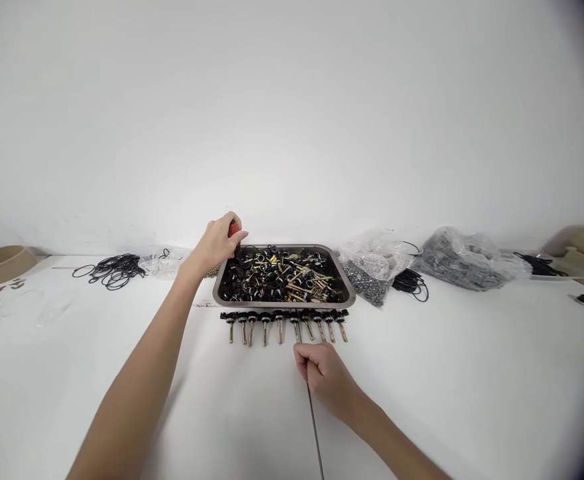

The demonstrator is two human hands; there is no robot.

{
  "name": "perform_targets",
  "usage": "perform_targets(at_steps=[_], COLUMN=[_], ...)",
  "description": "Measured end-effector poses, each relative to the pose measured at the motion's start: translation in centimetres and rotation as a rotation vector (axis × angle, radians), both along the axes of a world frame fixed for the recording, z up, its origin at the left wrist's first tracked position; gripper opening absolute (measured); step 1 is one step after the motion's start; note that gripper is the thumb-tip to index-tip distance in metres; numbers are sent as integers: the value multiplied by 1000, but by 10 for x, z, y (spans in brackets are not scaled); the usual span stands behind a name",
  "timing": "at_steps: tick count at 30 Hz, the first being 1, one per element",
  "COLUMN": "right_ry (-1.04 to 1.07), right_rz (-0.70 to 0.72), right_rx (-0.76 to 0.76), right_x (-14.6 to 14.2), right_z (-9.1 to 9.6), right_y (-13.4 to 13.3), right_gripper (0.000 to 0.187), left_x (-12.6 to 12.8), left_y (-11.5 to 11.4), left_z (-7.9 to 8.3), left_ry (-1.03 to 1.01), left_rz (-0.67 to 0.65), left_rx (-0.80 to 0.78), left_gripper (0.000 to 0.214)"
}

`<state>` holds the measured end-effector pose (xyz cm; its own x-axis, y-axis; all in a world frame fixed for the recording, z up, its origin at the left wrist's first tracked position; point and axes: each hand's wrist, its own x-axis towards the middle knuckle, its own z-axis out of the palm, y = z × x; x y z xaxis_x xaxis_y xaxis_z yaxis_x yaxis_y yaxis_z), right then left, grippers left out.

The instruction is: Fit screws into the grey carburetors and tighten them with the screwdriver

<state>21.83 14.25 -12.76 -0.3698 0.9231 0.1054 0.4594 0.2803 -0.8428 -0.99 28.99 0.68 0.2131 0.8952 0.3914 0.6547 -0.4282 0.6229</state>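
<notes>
My left hand (219,241) is closed at the back left corner of a metal tray (349,293), its fingers round a small orange-red piece (235,230) that they mostly cover. Inside the tray lies a heap of brass-coloured bolts with black clamp-like heads (282,277). Along the tray's front edge several of the same bolts (265,328) form a row, heads toward the tray and shanks toward me. Just in front of that row my right hand (329,380) is curled round a thin dark rod (315,427), which runs down out of view.
Bundles of black cord or rings lie left (117,270) and right (412,283) of the tray. Clear plastic bags of small grey parts (372,267) (465,263) stand to the right. A tan bowl-like container (2,267) sits far left, and a white wall rises behind.
</notes>
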Motion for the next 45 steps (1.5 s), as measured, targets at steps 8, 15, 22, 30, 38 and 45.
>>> perform_targets(at_steps=[8, 15, 22, 30, 38, 45], right_ry=[1, -3, 3, 3, -6, -9], right_rz=[0, 6, 8, 14, 4, 1], right_rx=[2, 7, 14, 4, 12, 12], right_x=[0, 1, 1, 2, 1, 1], right_z=[1, -1, -2, -2, -1, -1], right_y=[0, 1, 1, 1, 1, 0], right_gripper=[12, 13, 13, 14, 14, 14], left_x=[-1, -3, -3, -7, -6, 1], left_y=[1, 2, -2, -1, 5, -3], left_z=[-2, 0, 3, 5, -3, 3], left_ry=[-36, -152, -6, 173, -19, -168], left_rz=[23, 42, 84, 164, 102, 28], left_rx=[59, 101, 171, 195, 53, 35], left_gripper=[14, 14, 10, 7, 8, 11])
